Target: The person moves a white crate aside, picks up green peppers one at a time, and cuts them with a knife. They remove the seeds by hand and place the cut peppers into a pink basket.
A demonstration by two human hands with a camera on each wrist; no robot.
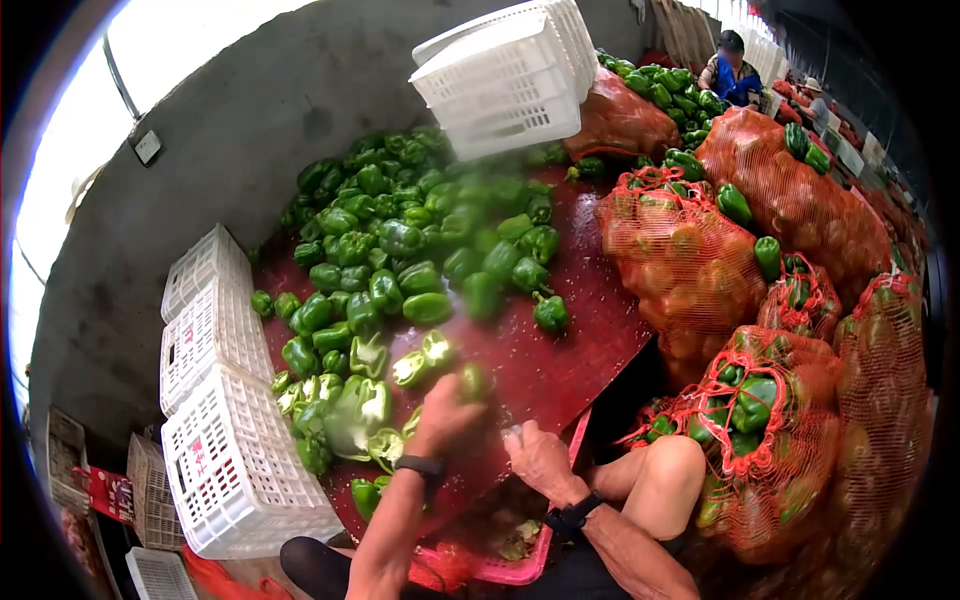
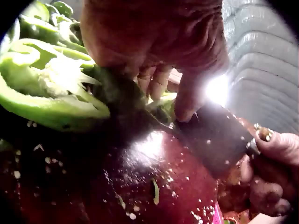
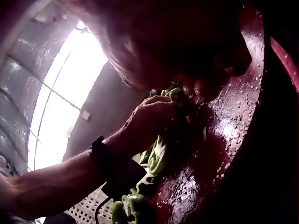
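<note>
My left hand [image 1: 447,415] grips a green bell pepper [image 1: 474,381] just above the red tabletop [image 1: 590,350]; in the left wrist view its fingers cover most of the pepper [image 2: 162,106]. My right hand [image 1: 545,462], close by on the right, holds a knife whose broad dark blade [image 2: 212,140] reaches toward the left fingertips. The knife's handle is hidden in the right hand [image 2: 271,172]. Cut-open peppers [image 1: 409,368] with pale insides lie left of and beyond the left hand. One cut half [image 2: 51,88] shows its white core and seeds beside that hand.
A large heap of whole green peppers [image 1: 385,235] covers the tabletop's far side. White crates [image 1: 240,460] line the left edge, and stacked crates [image 1: 510,90] stand behind. Red mesh sacks [image 1: 680,260] crowd the right. A pink tub [image 1: 515,570] sits below the near edge. Other people [image 1: 735,75] are far back.
</note>
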